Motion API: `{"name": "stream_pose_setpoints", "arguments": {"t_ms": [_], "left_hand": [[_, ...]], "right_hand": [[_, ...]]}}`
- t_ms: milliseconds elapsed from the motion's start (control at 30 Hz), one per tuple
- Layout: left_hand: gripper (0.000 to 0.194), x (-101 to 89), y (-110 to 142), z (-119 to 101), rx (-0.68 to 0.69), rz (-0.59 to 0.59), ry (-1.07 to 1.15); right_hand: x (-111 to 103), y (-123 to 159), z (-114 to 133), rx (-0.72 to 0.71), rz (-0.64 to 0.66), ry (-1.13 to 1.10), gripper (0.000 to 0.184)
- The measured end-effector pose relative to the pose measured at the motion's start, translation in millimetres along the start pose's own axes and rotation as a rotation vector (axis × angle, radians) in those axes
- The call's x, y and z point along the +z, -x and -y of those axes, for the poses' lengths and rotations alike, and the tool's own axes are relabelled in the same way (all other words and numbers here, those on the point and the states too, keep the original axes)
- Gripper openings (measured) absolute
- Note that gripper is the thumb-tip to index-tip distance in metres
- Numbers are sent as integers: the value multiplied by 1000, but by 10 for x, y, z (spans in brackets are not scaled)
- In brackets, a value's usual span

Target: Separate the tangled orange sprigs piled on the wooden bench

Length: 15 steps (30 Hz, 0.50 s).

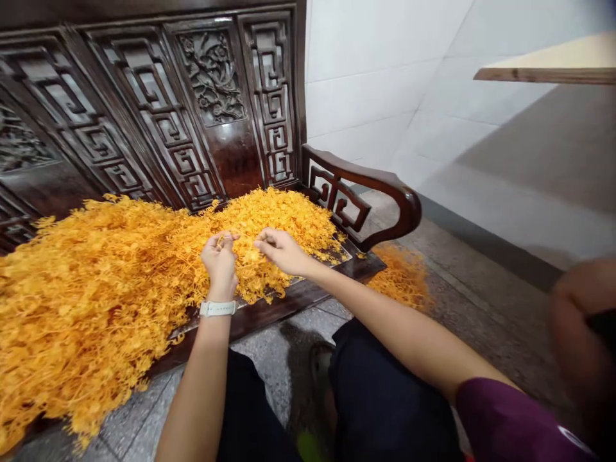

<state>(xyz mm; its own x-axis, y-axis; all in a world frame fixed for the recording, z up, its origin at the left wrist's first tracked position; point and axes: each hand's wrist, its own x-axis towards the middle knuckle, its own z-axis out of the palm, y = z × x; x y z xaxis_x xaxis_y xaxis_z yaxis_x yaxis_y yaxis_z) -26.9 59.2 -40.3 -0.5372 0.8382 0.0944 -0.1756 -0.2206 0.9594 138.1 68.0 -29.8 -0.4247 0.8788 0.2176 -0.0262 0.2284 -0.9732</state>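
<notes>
Left hand [220, 258]: held just over the orange sprigs, partly closed with the fingers curled inward; I cannot tell whether it grips a sprig.
Right hand [282, 251]: beside the left hand and well over the same heap, fingers loosely curled and reaching down toward the sprigs; its grip is partly closed, but I cannot tell whether it holds anything.
Left wrist: wears a white watch [218, 308].
Sprigs: a large heap of orange sprigs [96, 292] lies on the bench seat, spilling over the front edge at the left side of the view and lying directly under both hands.
Bench: a dark carved wooden bench [212, 77] stands against the wall, with a curved armrest [380, 192] at its right end.
Floor: a smaller pile of orange sprigs [399, 277] lies on the speckled stone floor [481, 301] just beyond the bench's front corner.
Person: a purple sleeve [510, 417] covers the right upper arm, and dark trousers [385, 385] show below the arms.
Right edge: a blurred rounded shape [580, 327] is too unclear to tell.
Background: a white tiled wall [375, 83] rises behind the bench, and a wooden shelf [548, 74] juts in at the top right.
</notes>
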Motion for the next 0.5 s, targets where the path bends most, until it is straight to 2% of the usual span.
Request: {"name": "stream_pose_setpoints", "arguments": {"t_ms": [167, 267, 400, 500], "left_hand": [[18, 113, -86, 70, 32, 21, -11], [13, 148, -119, 119, 35, 26, -37], [7, 128, -135, 157, 211, 47, -147], [5, 101, -122, 162, 336, 45, -256]], "right_hand": [[-131, -34, 64, 65, -54, -170, 16], [-169, -39, 25, 203, -119, -353, 10], [-229, -43, -3, 508, -72, -654, 9], [-255, -33, 22, 582, -13, -716, 23]]}}
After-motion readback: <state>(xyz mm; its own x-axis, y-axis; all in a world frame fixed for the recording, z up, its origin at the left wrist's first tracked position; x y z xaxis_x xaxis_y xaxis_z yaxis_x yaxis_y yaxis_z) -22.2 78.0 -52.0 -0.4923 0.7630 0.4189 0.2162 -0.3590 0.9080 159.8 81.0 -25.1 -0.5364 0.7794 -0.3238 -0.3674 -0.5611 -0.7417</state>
